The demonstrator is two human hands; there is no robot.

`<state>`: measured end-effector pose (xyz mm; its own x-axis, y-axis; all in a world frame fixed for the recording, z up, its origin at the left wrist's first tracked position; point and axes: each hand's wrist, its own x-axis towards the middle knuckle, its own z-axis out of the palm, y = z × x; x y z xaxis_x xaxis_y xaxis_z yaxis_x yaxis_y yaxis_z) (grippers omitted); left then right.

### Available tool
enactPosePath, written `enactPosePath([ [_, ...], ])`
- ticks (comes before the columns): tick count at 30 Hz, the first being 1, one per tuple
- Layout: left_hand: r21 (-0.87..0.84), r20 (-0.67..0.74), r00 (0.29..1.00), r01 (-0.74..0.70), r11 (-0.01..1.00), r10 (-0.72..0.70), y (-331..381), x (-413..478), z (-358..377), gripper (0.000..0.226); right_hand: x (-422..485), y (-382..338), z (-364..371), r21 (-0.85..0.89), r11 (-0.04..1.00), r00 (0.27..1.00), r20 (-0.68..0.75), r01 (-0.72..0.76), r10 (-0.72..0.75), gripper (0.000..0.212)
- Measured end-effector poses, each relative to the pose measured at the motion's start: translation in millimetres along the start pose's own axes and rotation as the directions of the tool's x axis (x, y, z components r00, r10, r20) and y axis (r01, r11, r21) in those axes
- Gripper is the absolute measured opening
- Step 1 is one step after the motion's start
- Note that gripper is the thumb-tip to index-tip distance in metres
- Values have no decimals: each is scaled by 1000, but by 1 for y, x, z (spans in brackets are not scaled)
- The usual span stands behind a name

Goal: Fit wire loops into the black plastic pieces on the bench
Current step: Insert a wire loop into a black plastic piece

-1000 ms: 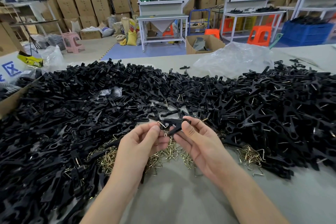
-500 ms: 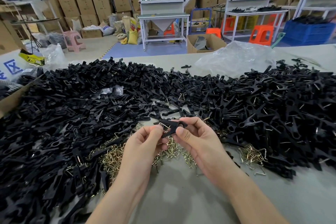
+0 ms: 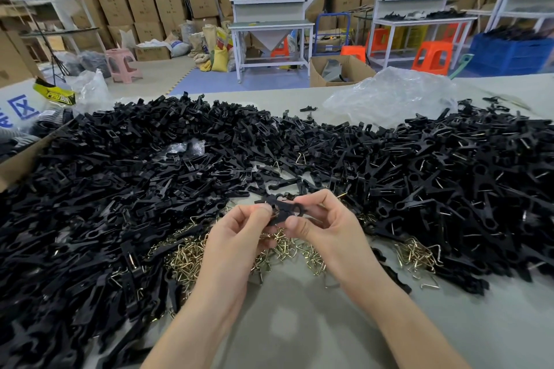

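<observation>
Left hand (image 3: 236, 234): fingers curled, pinching the left end of the black piece (image 3: 283, 209).
Right hand (image 3: 323, 226): thumb and fingers pinch its right end.
Wire loops (image 3: 192, 257): heaped on the bench (image 3: 299, 323), below both hands.

plastic pieces (image 3: 120, 189): all black
wire loops (image 3: 186, 257): brassy gold
worktop (image 3: 299, 323): plain grey-beige
stools (image 3: 431, 58): bright orange
crate (image 3: 509, 54): solid blue
</observation>
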<state>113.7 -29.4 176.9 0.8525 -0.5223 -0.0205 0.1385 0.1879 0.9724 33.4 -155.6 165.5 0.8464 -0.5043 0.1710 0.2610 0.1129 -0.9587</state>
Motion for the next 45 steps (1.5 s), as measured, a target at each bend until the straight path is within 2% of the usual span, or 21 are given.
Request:
enactPosePath([
  [3,-67,124,989,92,994,-83,5,1,-1,19,1,0,-3,20,1000,1000,-4,-8,8,24],
  [7,-164,322,936,207,965,-146,9,-1,0,13,2,-1,-6,19,999,997,67,-29,28,39],
  [9,-183,393,906,246,952,-158,10,-3,1,24,1,0,-7,30,999,994,104,-37,33,42],
  [11,-179,421,891,265,948,-170,10,-6,4,30,0,1,-5,48,998,990,141,-30,23,36],
  [13,-153,424,890,254,955,-169,12,-9,6,36,-2,0,-3,67,998,979,205,-18,4,29],
  [16,-117,438,888,210,971,-139,12,-12,8,47,-7,-3,-1,101,994,963,268,-31,3,38],
  [20,-26,468,874,163,986,-132,8,-14,7,60,-9,-5,0,25,1000,966,260,-5,-2,20],
  [24,56,416,908,31,998,-51,5,-14,7,74,-11,-5,2,12,999,960,278,-33,29,25],
  [27,67,389,921,-12,998,-15,5,-13,5,68,-13,-7,6,-25,999,957,287,-43,48,34],
  [33,117,303,952,-1,993,-35,-1,-9,4,49,-17,-8,9,-105,994,938,342,-23,58,50],
  [37,118,320,947,0,993,-38,-5,-5,2,45,-16,-6,9,-171,985,929,365,-3,66,76],
  [42,158,313,949,-1,987,-49,-5,-6,2,35,-17,-2,11,-179,984,915,394,-13,84,67],
  [45,205,341,940,-68,976,-6,-2,-8,1,35,-20,-2,13,-242,970,936,347,25,63,63],
])
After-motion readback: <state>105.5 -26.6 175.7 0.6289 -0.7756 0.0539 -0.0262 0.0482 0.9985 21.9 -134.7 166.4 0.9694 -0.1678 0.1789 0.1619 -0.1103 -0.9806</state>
